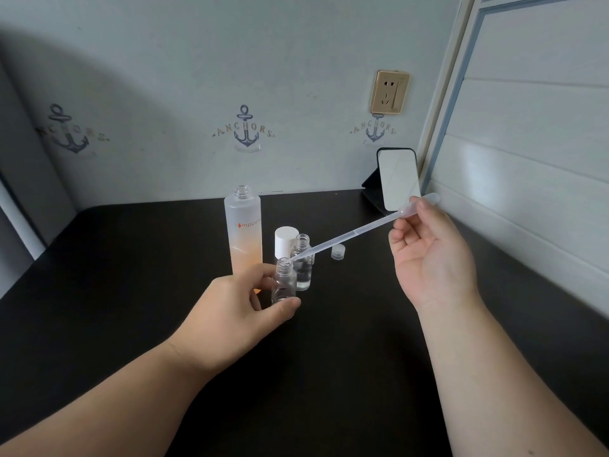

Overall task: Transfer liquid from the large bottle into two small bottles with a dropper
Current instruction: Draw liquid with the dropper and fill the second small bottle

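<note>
Clear small bottle (284,285) under dropper (349,235) tip.

Dark tabletop (131,291) against pale wall. Standing on it: tall frosted bottle (243,232), uncapped, orange toward base; white cap (286,240) just right of it; small clear bottle (302,262), open; small clear cap (338,251) farther right; propped mirror (399,179) at back right corner.

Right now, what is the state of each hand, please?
Left hand: grips the small bottle.
Right hand: pinches the dropper by its bulb, tip at that bottle's mouth.
</note>
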